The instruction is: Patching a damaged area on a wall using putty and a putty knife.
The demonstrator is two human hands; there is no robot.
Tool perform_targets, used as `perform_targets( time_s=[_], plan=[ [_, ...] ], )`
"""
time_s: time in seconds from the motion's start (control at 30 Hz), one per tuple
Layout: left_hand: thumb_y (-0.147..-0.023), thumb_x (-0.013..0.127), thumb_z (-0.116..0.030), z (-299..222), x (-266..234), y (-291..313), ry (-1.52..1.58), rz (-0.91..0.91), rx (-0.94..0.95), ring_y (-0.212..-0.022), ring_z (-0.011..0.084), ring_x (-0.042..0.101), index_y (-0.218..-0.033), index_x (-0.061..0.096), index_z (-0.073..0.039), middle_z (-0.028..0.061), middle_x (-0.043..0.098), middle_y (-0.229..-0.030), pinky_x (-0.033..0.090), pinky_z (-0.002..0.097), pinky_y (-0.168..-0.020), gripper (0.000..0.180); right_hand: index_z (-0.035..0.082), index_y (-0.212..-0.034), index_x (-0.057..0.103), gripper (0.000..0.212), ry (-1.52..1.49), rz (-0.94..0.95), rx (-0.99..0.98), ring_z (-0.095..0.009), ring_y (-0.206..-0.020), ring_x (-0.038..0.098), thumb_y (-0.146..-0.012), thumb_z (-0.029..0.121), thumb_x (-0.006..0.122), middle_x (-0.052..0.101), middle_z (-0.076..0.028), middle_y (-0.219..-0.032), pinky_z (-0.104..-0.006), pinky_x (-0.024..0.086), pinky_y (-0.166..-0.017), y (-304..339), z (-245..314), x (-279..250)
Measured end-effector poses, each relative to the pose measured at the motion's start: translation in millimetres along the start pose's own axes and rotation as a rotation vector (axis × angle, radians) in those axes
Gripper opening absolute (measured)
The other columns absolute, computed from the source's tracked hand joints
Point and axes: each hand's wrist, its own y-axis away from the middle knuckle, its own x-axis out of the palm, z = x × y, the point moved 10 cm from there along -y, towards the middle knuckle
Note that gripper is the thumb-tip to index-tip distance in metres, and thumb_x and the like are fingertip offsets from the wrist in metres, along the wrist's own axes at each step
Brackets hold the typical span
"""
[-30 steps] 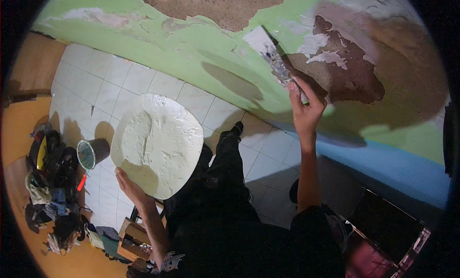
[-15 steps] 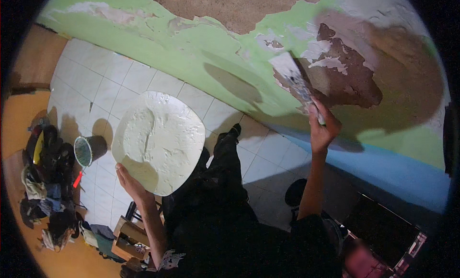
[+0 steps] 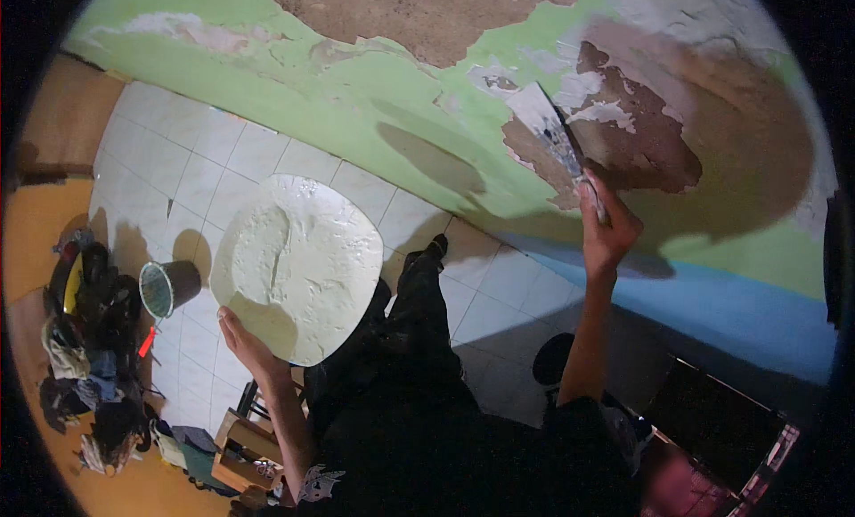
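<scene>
While hands (image 3: 254,352) (image 3: 611,230) grip plate (image 3: 369,241) and scraper (image 3: 558,141), peeling wall (image 3: 334,98) borders tiles (image 3: 203,152); clothes (image 3: 68,355), perhaps, lie left.

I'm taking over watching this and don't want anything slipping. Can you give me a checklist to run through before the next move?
1. Scraper held firmly: ok, the right hand grips its handle end.
2. Tray supported: ok, the left hand holds its lower-left edge.
3. Paste on hand: ok, it covers most of the tray.
4. Brown patch on the green wall covered: not ok, much is bare and its edge is ragged.
5. Blade touching the wall: cannot tell from this angle.
6. Bucket away from the shoe: ok, it stands well to the left.
</scene>
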Motion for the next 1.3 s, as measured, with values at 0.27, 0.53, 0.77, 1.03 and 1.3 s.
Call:
perform_targets(
  time_s=[0.27,0.53,0.77,1.03,1.3],
  plan=[
    [-0.105,0.038,-0.040,-7,10,-4,0.023,0.091,0.023,-0.090,0.0209,0.061,-0.127,0.049,-0.002,0.0110,0.058,-0.107,0.053,0.0339,-0.077,0.045,0.007,-0.105,0.074,0.021,0.066,0.052,-0.111,-0.023,-0.088,0.073,-0.084,0.009,0.075,0.074,-0.012,-0.098,-0.0340,0.055,-0.079,-29,51,13],
    [-0.106,0.039,-0.038,-23,19,2,-0.114,0.118,0.146,-0.078,0.0142,0.055,-0.113,0.054,-0.005,0.0052,0.054,-0.092,0.049,0.0302,-0.068,0.037,0.008,-0.104,0.073,0.027,-0.107,0.175,-0.066,-0.024,-0.088,0.070,-0.077,0.006,0.078,0.073,-0.011,-0.097,-0.0373,0.053,-0.081,8,86,-24],
    [-0.105,0.043,-0.039,-50,27,21,-0.050,0.117,0.086,-0.078,0.0098,0.048,-0.104,0.056,-0.005,0.0009,0.051,-0.088,0.044,0.0273,-0.068,0.037,0.007,-0.098,0.073,0.033,-0.118,0.475,-0.368,-0.027,-0.084,0.062,-0.066,0.005,0.081,0.067,-0.006,-0.095,-0.0375,0.050,-0.074,15,179,23],
    [-0.103,0.048,-0.044,-70,7,33,-0.173,0.096,0.171,-0.088,0.0105,0.052,-0.114,0.059,-0.002,0.0022,0.056,-0.096,0.043,0.0262,-0.077,0.045,0.007,-0.097,0.073,0.035,-0.138,0.516,-0.413,-0.027,-0.083,0.061,-0.063,0.003,0.080,0.067,-0.007,-0.093,-0.0372,0.049,-0.072,17,197,33],
    [-0.106,0.042,-0.038,-76,19,50,-0.163,0.211,0.107,-0.092,0.0123,0.046,-0.109,0.057,0.002,0.0034,0.054,-0.095,0.038,0.0281,-0.088,0.043,0.005,-0.099,0.071,0.035,-0.248,0.514,-0.366,-0.028,-0.084,0.065,-0.065,0.000,0.080,0.068,-0.010,-0.095,-0.0371,0.051,-0.075,31,201,42]
  ],
)
